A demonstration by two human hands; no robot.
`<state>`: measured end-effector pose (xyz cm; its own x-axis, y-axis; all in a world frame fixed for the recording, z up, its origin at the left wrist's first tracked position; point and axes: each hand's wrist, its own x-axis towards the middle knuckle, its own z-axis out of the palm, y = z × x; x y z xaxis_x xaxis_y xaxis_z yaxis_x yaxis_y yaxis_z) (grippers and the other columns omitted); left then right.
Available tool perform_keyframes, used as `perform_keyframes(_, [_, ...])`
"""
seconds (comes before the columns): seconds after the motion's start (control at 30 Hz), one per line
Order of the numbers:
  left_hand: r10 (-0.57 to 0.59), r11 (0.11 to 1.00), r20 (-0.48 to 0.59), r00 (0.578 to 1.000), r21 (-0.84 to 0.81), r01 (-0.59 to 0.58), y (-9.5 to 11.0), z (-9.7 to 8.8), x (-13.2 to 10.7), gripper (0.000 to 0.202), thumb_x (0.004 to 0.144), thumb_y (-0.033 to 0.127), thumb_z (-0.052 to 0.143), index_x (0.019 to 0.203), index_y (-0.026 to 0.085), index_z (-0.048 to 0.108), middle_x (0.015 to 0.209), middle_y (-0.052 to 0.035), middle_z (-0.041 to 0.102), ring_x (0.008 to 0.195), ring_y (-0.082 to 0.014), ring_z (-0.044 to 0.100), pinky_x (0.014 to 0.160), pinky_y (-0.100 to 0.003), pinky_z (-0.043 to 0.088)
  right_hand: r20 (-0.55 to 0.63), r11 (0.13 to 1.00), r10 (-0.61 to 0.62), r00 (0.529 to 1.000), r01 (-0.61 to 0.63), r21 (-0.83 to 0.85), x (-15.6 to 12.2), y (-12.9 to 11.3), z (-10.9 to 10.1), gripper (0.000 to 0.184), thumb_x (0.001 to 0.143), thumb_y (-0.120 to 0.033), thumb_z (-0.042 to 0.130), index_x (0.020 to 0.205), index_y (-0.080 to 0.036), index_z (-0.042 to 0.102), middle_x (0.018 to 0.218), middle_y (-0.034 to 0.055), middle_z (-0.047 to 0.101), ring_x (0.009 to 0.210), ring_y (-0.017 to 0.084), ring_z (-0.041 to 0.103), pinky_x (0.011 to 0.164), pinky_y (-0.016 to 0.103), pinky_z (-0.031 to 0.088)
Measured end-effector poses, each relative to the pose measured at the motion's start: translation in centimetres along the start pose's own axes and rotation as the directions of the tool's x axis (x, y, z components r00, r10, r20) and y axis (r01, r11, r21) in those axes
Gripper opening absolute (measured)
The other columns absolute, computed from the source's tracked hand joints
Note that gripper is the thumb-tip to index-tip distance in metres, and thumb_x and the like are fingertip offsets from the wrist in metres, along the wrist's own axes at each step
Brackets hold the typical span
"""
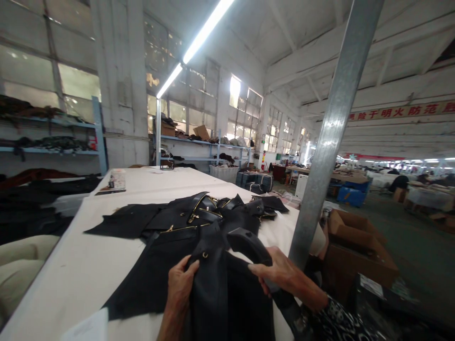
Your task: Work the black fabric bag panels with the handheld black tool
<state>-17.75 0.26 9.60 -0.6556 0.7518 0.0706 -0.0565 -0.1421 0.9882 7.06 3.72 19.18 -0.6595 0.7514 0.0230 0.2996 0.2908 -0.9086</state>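
Left hand (180, 284): fingers curled shut, pinching edge of black jacket (213, 303). Jacket lies at 6 o'clock on white cloth-covered table (71, 265). Right hand (284, 277): fingers closed over its stiff curved flap. Material matte, leather-like. One round brass snap (205, 255) just above left fingertips. Heap of black pieces (170, 218) with gold zippers at 12 o'clock. One grey metal post (330, 132) at 3 o'clock.

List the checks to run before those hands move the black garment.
1. Left hand grip: fingers curled over the black garment's edge by a brass snap: ok.
2. Right hand grip: lies on a curved strap; closed hold: cannot tell.
3. Garment supported by white table: ok.
4. Other black pieces overlapping its far end: not ok, could drag.
5. Metal post close beside right hand: not ok, tight.
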Motion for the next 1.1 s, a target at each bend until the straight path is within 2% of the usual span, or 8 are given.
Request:
perform_keyframes(0.17, [0.340,0.921,-0.096,0.935,0.237,-0.310,7.3,0.5,1.8,0.027,0.066,0.030,0.064,0.087,0.016,0.072,0.082,-0.0013,0.074,0.083,-0.0217,0.065,0.075,-0.027,0.048,-0.141,0.999,0.036,0.989,-0.040,-0.026,-2.6,0.7,-1.9,0.028,0.079,-0.040,0.060,0.070,-0.014,0.053,0.049,-0.0029,0.055,0.040,0.011,0.053,0.041,0.020,0.043])
perform_keyframes(0.3, [0.784,0.515,0.021,0.621,0.536,-0.669,13.6,2.5,0.9,0.028,0.080,0.024,0.050,0.096,0.013,0.070,0.091,-0.0057,0.073,0.084,-0.0200,0.065,0.077,-0.027,0.046,-0.244,0.998,0.067,0.968,-0.064,0.022,-4.1,1.4,-3.5,0.036,0.077,-0.048,0.061,0.067,-0.015,0.051,0.050,-0.0022,0.054,0.039,0.011,0.053,0.039,0.021,0.043])
perform_keyframes(0.4, [0.854,0.104,0.284,0.435,0.727,-0.679,15.4,4.7,-0.8,0.031,0.088,0.022,0.042,0.106,0.016,0.066,0.084,-0.0051,0.068,0.076,-0.0187,0.064,0.064,-0.026,0.042,-0.294,0.995,0.096,0.951,-0.100,0.000,-5.6,2.3,-4.3,0.038,0.076,-0.051,0.061,0.066,-0.016,0.051,0.049,-0.0020,0.055,0.039,0.012,0.053,0.039,0.021,0.044])
perform_keyframes(0.53, [0.550,-0.255,0.700,0.455,0.660,-0.707,12.0,7.4,-2.7,0.033,0.088,0.011,0.041,0.115,0.018,0.059,0.087,-0.0057,0.064,0.076,-0.0195,0.062,0.060,-0.027,0.041,-0.272,0.991,0.132,0.953,-0.137,0.000,-8.2,4.3,-4.6,0.036,0.077,-0.048,0.060,0.064,-0.016,0.050,0.046,-0.0018,0.055,0.037,0.012,0.052,0.038,0.021,0.043])
perform_keyframes(0.7, [0.187,-0.193,0.804,0.564,0.593,-0.782,1.8,8.1,-6.4,0.037,0.077,-0.005,0.041,0.093,0.016,0.066,0.087,-0.0068,0.068,0.073,-0.0219,0.066,0.061,-0.030,0.049,-0.218,0.981,0.188,0.958,-0.194,-0.009,-11.4,7.2,-4.1,0.028,0.080,-0.040,0.058,0.067,-0.016,0.050,0.046,-0.0042,0.054,0.036,0.011,0.051,0.038,0.020,0.042])
perform_keyframes(0.87, [0.310,-0.169,0.701,0.643,0.706,-0.688,-6.5,6.1,-12.5,0.054,0.077,-0.009,0.038,0.120,0.016,0.060,0.115,-0.0134,0.066,0.101,-0.0234,0.063,0.080,-0.032,0.051,-0.133,0.977,0.214,0.968,-0.215,0.009,-12.5,7.7,-3.3,0.022,0.081,-0.035,0.057,0.072,-0.015,0.052,0.050,-0.0042,0.055,0.037,0.010,0.051,0.037,0.018,0.040])
perform_keyframes(0.97, [0.262,-0.169,0.692,0.673,0.720,-0.674,-8.7,4.0,-13.8,0.054,0.076,-0.007,0.036,0.116,0.015,0.064,0.108,-0.0133,0.070,0.094,-0.0230,0.066,0.073,-0.031,0.054,-0.074,0.972,0.236,0.969,-0.236,0.008,-12.3,7.1,-2.7,0.018,0.081,-0.033,0.058,0.077,-0.015,0.055,0.052,-0.0045,0.055,0.040,0.009,0.051,0.040,0.018,0.041])
perform_keyframes(1.1, [0.277,-0.164,0.711,0.646,0.698,-0.697,-10.1,1.0,-13.0,0.047,0.080,0.004,0.039,0.116,0.018,0.065,0.121,-0.0131,0.065,0.110,-0.0241,0.062,0.084,-0.032,0.053,-0.037,0.962,0.271,0.962,-0.272,-0.034,-12.1,5.9,-1.4,0.012,0.080,-0.027,0.058,0.079,-0.016,0.055,0.049,-0.0055,0.054,0.042,0.009,0.052,0.039,0.016,0.039])
